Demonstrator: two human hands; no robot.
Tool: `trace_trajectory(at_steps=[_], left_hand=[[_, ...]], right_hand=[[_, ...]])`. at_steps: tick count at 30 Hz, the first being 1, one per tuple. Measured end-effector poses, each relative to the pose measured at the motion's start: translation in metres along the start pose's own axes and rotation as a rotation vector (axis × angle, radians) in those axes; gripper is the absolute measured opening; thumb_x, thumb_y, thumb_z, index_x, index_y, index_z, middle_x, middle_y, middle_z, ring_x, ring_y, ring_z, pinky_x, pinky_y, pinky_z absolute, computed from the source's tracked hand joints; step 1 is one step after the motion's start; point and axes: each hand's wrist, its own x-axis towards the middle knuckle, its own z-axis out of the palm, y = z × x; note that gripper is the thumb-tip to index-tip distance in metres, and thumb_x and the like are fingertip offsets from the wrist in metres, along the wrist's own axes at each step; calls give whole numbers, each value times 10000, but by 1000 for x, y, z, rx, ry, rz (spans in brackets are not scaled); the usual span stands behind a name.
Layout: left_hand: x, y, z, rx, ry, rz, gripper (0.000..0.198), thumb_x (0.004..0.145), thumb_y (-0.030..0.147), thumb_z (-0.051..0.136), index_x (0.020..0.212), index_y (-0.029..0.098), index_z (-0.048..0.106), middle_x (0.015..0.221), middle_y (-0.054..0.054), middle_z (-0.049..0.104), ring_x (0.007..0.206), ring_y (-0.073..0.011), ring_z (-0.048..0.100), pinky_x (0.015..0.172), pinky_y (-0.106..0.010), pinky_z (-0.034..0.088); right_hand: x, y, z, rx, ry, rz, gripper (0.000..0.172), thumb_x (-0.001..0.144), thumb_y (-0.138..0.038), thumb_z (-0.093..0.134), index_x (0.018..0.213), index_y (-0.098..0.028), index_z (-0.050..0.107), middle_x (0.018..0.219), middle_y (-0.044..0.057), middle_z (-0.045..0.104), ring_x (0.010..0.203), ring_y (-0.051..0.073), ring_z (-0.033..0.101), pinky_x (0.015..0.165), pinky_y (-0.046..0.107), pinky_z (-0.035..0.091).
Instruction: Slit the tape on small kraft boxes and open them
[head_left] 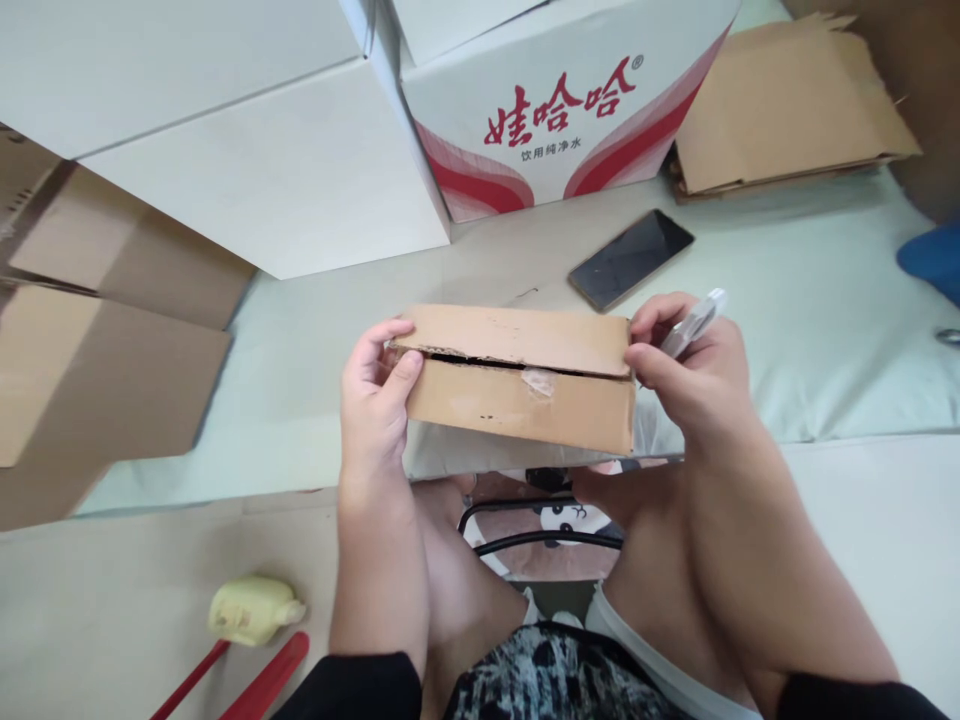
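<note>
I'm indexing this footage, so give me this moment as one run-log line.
left hand: holds cardboard box by left end; right hand: at box's right end, holding translucent object; seam: gaping; phone: beyond box

We had pale green tabletop (795, 340); phone (631, 260) lay flat on it. Behind phone stood red-printed carton (559, 175), with cardboard stack (787, 110) to right, white box (285, 180) to left, brown boxes (112, 370) farther left.

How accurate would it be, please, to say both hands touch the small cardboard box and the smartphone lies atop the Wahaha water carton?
Not quite: the smartphone lies on the pale green surface in front of the Wahaha water carton, as the head view shows.
</note>
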Motion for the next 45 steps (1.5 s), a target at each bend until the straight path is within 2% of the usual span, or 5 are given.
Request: trace_trajectory(at_steps=[6, 14, 20, 35, 45], left_hand=[[1, -1, 2, 14, 14, -4, 389, 726, 547, 841, 956, 259, 718, 1245, -56, 673, 1047, -212, 661, 841, -300, 535], [0, 2, 2, 5, 27, -45, 389, 697, 503, 877, 954, 253, 724, 1203, -49, 683, 916, -162, 643, 747, -259, 517], [-1, 4, 2, 70, 5, -7, 347, 724, 479, 855, 925, 235, 713, 1298, -75, 651, 1085, -226, 662, 903, -342, 537], [-1, 9, 7, 62, 52, -53, 333, 664, 423, 862, 900, 232, 725, 1294, -70, 667, 1085, -222, 650, 838, -298, 511], [-1, 8, 8, 16, 41, -79, 363, 660, 443, 875, 903, 227, 711, 1248, -63, 679, 980, -199, 651, 768, -279, 502]], right_hand=[[2, -7, 2, -85, -23, -25, 136, 690, -255, 737, 777, -211, 643, 666, -43, 549, 571, 95, 494, 521, 254, 378], [-7, -29, 6, -315, 74, -239, 100, 806, -200, 675, 739, -239, 612, 710, -9, 608, 639, 148, 543, 600, 327, 408], [-21, -53, 25, -616, -187, -433, 46, 852, -216, 678, 871, -252, 700, 865, 38, 701, 784, 201, 626, 655, 351, 434], [-15, -75, 41, -977, -311, -160, 226, 925, -351, 625, 747, -212, 607, 841, 23, 626, 786, 178, 546, 621, 302, 296], [-20, -80, 46, -1048, -282, -195, 172, 936, -304, 588, 800, -232, 666, 887, 16, 681, 799, 173, 579, 597, 288, 271]])
